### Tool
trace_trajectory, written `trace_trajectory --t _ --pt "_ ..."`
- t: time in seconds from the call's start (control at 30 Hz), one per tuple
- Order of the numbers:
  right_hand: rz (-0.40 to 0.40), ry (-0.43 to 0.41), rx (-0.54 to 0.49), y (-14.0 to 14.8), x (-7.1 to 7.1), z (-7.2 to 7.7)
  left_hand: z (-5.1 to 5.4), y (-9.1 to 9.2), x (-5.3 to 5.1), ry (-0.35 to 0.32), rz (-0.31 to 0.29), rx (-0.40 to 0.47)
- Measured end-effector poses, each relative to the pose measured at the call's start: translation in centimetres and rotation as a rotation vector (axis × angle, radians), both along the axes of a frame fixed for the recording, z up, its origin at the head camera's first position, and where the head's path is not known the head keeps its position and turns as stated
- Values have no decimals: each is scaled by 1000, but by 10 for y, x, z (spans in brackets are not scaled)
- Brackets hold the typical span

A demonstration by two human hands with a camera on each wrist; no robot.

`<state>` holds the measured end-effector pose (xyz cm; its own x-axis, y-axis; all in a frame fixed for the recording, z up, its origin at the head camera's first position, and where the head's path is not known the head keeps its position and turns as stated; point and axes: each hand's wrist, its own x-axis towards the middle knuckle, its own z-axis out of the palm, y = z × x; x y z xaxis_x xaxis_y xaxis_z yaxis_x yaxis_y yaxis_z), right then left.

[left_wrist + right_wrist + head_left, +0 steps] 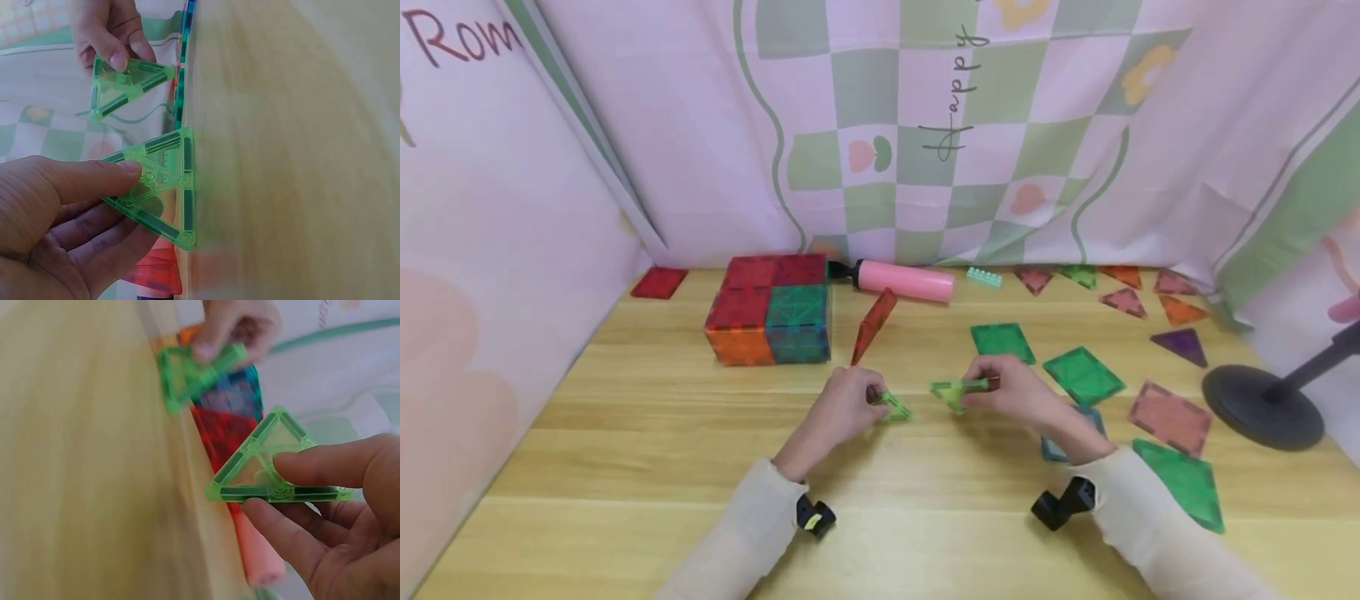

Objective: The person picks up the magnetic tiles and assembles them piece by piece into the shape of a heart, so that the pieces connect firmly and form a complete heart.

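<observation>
A red tile stands tilted on the desk just beyond the left hand; whether the two touch cannot be told. Behind it lies a pink pump, its black end next to the block. Toward the right are two green squares, a blue tile partly hidden by the right wrist, a pink tile and a large green tile partly covered by the sleeve. Small triangles, among them a purple one, lie near the black stand.

The block is boxed in by see-through tiles: red and green on top, orange and blue in front; its inside cannot be made out.

The left fingers pinch one green triangle, the fingers of the right hand another green triangle; both are held above the desk, apart and facing each other.
</observation>
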<state>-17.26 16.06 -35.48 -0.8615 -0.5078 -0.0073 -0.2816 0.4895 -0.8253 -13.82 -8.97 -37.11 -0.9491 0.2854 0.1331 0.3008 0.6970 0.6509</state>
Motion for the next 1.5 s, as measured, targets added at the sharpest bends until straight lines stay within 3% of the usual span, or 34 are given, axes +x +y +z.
trace_trajectory --t 0.23,0.5,0.8,0.93,1.27,1.5 --pt "65 -49 -69 -31 5 -14 1 -1 0 16 -4 -4" --pt "6 -7 -88 -45 6 -23 2 0 1 9 -11 -6" --pt "-23 5 -101 -46 11 -23 2 -2 0 7 -83 -66" --pt "-38 4 -97 -46 12 -22 4 -1 1 14 -117 -52" --pt "-37 12 -71 -43 12 -23 4 3 2 31 -85 -3" --pt "23 53 -64 -9 -5 -9 1 1 1 50 -81 -22"
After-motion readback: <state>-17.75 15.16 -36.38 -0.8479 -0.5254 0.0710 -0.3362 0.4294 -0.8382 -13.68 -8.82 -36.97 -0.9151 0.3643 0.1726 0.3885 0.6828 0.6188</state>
